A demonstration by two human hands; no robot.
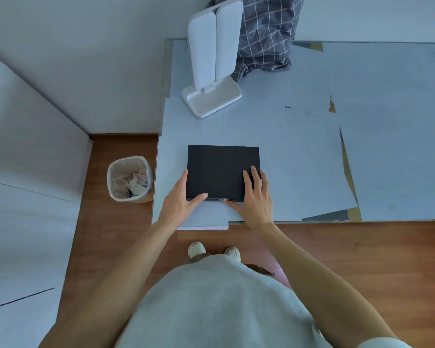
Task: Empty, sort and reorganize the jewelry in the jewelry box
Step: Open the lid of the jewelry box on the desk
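A flat black jewelry box (219, 167) lies closed near the front edge of the table (299, 146), its small metal clasp (223, 200) facing me. My left hand (180, 199) grips the box's near left corner, thumb along the front edge and fingers up the left side. My right hand (256, 194) rests on the lid at the near right corner, fingers spread flat on top and thumb pressed at the front edge beside the clasp. No jewelry is visible; the inside of the box is hidden.
A white folding stand (212, 61) on a tray base stands at the back of the table, with grey checked cloth (266, 33) behind it. Pale paper sheets cover the tabletop. A lined waste bin (129, 178) sits on the wooden floor to the left.
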